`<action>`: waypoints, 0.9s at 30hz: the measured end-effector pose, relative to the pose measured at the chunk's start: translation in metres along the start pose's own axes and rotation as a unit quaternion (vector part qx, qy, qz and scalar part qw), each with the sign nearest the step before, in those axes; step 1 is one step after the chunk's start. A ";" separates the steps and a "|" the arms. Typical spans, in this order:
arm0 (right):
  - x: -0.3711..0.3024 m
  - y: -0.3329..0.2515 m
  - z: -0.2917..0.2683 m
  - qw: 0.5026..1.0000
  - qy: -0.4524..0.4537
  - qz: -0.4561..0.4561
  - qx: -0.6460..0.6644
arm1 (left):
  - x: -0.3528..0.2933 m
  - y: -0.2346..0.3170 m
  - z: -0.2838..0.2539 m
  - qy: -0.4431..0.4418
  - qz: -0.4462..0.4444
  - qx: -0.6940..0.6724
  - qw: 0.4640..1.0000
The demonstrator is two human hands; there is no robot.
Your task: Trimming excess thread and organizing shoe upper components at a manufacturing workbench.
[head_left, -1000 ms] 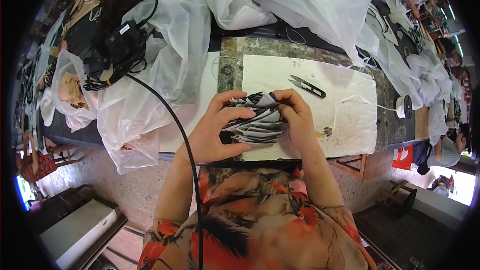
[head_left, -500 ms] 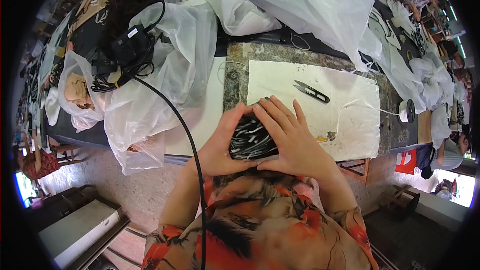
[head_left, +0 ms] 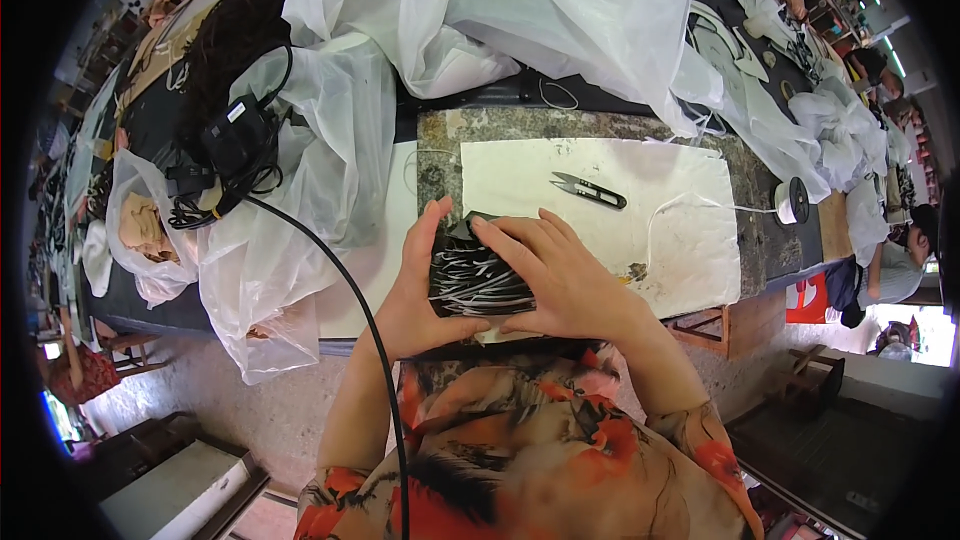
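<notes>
Heaped at the far side, translucent plastic bags point(head_left: 575, 25); on the white sheet point(head_left: 690, 240), black thread snips point(head_left: 605, 196); across the left forearm point(head_left: 352, 405), a black cable point(head_left: 401, 455). Cupped inward, left hand point(head_left: 405, 295) and right hand point(head_left: 570, 285), thumbs nearly meeting. Held between curved fingers over the sheet's near-left corner, a blocky stack of thin, dark, pale-edged pieces point(head_left: 478, 278).

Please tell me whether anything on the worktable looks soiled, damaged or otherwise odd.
Yes: the white sheet beneath the black thread snips has a dark brownish stain near the right hand, standing out against the paler surface around it.
</notes>
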State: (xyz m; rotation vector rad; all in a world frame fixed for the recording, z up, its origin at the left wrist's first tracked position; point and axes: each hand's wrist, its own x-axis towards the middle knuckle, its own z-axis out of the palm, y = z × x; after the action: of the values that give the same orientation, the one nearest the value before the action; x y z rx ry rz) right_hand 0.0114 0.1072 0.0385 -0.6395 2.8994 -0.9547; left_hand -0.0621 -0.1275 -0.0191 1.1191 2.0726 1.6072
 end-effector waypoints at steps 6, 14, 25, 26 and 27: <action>0.008 0.011 0.011 0.997 0.044 -0.010 0.061 | -0.001 -0.006 0.028 0.024 0.007 -0.116 0.993; 0.001 0.013 0.012 0.990 0.061 0.000 0.128 | 0.001 -0.006 0.019 0.014 0.011 -0.077 0.997; -0.020 0.026 0.036 0.982 0.123 -0.037 0.138 | -0.002 -0.015 0.021 0.008 0.009 -0.135 0.991; -0.019 0.021 0.030 0.984 0.136 -0.021 0.117 | 0.000 -0.015 0.024 0.008 0.036 -0.139 0.990; -0.018 0.018 0.027 0.984 0.148 -0.006 0.095 | 0.001 -0.014 0.026 0.007 0.062 -0.142 0.988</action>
State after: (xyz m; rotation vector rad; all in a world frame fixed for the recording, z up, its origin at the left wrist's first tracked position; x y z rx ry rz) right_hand 0.0249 0.1123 0.0046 -0.5427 2.9953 -1.4199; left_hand -0.0518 -0.1096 -0.0400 1.1543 1.7386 1.9022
